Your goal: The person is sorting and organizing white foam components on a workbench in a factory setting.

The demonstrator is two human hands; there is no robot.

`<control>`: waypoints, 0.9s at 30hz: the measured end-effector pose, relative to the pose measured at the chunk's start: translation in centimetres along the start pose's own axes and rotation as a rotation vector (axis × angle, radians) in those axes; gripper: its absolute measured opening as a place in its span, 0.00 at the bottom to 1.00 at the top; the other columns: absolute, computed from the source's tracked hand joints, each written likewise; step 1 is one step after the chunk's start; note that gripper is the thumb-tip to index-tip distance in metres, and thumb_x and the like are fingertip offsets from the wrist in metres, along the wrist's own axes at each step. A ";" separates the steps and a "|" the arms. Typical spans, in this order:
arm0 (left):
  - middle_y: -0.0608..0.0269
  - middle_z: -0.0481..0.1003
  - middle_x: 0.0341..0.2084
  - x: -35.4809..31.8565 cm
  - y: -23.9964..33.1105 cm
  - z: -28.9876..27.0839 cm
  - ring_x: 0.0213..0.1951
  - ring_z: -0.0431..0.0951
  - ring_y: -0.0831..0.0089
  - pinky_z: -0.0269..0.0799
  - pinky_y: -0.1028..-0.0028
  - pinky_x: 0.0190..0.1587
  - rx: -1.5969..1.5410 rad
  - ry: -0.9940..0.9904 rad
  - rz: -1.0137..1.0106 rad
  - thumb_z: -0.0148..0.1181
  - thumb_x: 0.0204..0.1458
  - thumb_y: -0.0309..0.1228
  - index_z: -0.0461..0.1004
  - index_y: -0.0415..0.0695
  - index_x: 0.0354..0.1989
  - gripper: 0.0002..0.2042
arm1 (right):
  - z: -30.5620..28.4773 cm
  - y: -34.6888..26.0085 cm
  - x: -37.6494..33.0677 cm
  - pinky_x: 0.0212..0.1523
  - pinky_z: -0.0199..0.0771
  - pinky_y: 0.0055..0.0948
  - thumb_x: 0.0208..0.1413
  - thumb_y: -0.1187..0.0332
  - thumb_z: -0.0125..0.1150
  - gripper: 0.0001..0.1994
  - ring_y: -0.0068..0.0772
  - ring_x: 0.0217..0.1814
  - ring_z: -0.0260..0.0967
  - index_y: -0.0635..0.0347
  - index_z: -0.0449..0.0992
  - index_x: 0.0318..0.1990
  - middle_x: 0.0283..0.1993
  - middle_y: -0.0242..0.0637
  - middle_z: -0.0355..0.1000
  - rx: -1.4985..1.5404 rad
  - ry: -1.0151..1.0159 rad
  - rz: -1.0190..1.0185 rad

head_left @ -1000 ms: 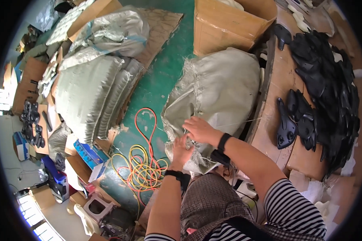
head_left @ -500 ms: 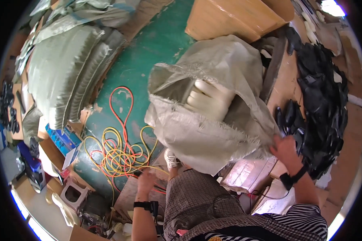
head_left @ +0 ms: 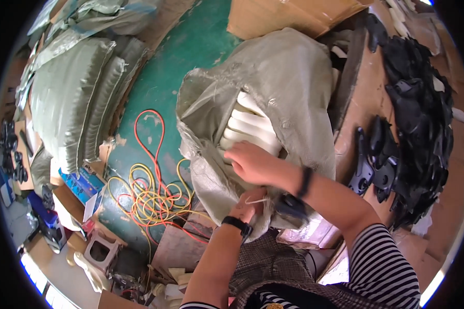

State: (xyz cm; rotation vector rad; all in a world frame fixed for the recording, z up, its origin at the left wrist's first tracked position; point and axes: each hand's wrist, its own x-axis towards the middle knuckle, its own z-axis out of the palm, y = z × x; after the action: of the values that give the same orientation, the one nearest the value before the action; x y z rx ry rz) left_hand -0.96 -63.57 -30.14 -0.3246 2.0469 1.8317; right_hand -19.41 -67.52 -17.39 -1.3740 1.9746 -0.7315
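On the green floor beside the tangled cables [head_left: 149,198], the soft woven sack [head_left: 294,87] is gripped at its limp mouth by the clenched left hand [head_left: 252,203], the right hand [head_left: 252,162] pressed on the white stacked pieces [head_left: 252,126], judged bulky, heavy.

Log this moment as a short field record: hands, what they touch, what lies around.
Right hand: at the opening of the grey woven sack, on the white pieces stacked inside
Left hand: gripping the sack's lower edge
Floor: green, with tangled red and yellow cables
Right side: black flat parts heaped on a brown surface
Left side: stacked full sacks
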 end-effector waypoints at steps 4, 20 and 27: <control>0.47 0.78 0.35 -3.5 -2.9 -1.1 0.37 0.78 0.57 0.71 0.64 0.41 0.099 0.032 -0.527 0.64 0.47 0.39 0.76 0.41 0.42 0.18 | 6.3 17.7 -1.3 0.38 0.71 0.43 0.39 0.77 0.57 0.07 0.51 0.37 0.72 0.64 0.75 0.29 0.32 0.52 0.74 -0.296 -0.100 0.486; 0.44 0.76 0.34 0.1 -2.2 -8.1 0.39 0.76 0.46 0.70 0.55 0.44 -0.034 0.362 -0.468 0.56 0.51 0.34 0.76 0.38 0.36 0.11 | -1.7 29.0 8.2 0.62 0.60 0.39 0.53 0.50 0.53 0.26 0.52 0.57 0.67 0.61 0.73 0.52 0.53 0.55 0.71 -0.687 0.174 0.643; 0.40 0.75 0.39 -8.2 -10.0 -7.0 0.45 0.74 0.44 0.69 0.55 0.48 0.013 0.451 -0.714 0.57 0.53 0.42 0.76 0.40 0.42 0.17 | -3.8 30.8 8.5 0.62 0.59 0.37 0.51 0.50 0.55 0.28 0.48 0.61 0.63 0.59 0.71 0.55 0.58 0.51 0.67 -0.544 0.025 0.598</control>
State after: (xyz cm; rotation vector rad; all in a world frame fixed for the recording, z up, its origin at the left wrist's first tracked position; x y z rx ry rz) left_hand 9.73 -72.39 -35.10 -1.3656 1.8309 1.3674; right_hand -43.19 -65.76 -38.98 -0.9387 2.5342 0.0735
